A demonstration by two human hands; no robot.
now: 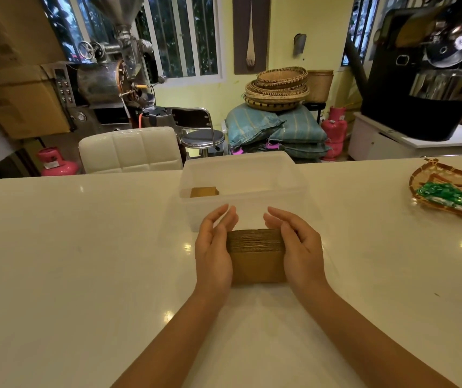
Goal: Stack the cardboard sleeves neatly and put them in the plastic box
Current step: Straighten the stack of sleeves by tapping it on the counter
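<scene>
Your left hand and right hand press flat against the sleeve stack, fingers together and extended, squaring it on the table before the plastic box at twelve o'clock.

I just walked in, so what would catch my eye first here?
Two bare hands, the left hand and right hand, press the sides of a stack of brown cardboard sleeves on the glossy white table. Just behind stands a clear plastic box with something brown inside at its left. A woven tray of green wrappers sits far right.
</scene>
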